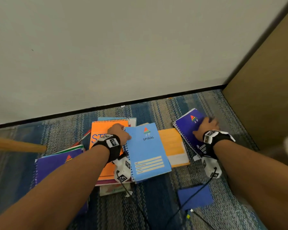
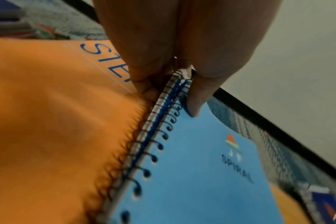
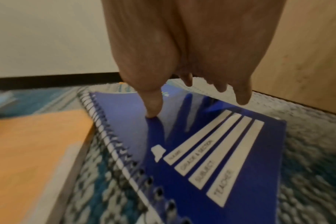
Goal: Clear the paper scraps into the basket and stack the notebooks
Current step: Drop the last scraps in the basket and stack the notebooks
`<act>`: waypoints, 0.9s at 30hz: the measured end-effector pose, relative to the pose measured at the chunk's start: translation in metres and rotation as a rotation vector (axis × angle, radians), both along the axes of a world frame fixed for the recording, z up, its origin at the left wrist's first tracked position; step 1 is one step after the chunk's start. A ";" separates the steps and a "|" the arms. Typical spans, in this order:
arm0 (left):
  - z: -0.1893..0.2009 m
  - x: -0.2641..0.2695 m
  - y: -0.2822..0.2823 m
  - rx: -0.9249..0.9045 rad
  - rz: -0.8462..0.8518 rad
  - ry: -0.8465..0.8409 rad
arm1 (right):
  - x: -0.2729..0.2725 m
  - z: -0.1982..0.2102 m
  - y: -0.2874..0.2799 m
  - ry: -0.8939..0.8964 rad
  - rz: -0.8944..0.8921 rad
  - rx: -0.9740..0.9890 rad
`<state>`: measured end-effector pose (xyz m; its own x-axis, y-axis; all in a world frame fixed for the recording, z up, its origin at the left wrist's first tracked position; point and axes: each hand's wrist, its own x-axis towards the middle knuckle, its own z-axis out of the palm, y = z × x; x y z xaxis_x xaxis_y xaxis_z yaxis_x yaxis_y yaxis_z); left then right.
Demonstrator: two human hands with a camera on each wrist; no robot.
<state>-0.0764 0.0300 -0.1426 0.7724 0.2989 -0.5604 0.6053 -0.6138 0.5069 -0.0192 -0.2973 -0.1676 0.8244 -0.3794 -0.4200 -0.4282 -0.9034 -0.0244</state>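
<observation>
The left hand (image 1: 119, 132) pinched the spiral corner of the light blue notebook (image 1: 148, 151), long axis toward the wall, atop the orange notebook (image 1: 100, 140). The right hand (image 1: 206, 128), fingers spread, pressed the tilted dark blue notebook (image 1: 188, 128) on the carpet (image 1: 156, 205).

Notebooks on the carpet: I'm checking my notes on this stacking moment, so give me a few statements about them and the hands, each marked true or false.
1. The left hand pinches the spiral edge of the light blue notebook. True.
2. The light blue notebook lies partly over the orange notebook. True.
3. The right hand holds a paper scrap. False: it rests on the dark blue notebook, thumb on the cover.
4. The dark blue notebook sits on top of the orange notebook. False: it lies apart, on the carpet near the wooden panel.
5. The light blue cover reads SPIRAL. True.
</observation>
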 end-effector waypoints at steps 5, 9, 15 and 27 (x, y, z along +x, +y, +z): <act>0.000 0.005 0.010 -0.350 0.130 -0.119 | 0.007 0.003 -0.017 0.095 -0.014 0.015; 0.006 0.002 0.012 -0.426 0.156 -0.109 | 0.005 0.000 -0.012 0.225 0.094 0.080; 0.011 -0.006 0.022 -0.406 0.162 -0.034 | 0.013 0.033 0.006 0.064 0.058 0.139; 0.042 -0.012 0.037 -0.269 0.182 -0.223 | 0.033 0.135 0.064 -0.147 -0.073 1.136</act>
<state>-0.0880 0.0673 -0.1008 0.8317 0.3078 -0.4621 0.5492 -0.3338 0.7661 0.0133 -0.2337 -0.0327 0.8852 0.1081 -0.4524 -0.4046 -0.3009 -0.8636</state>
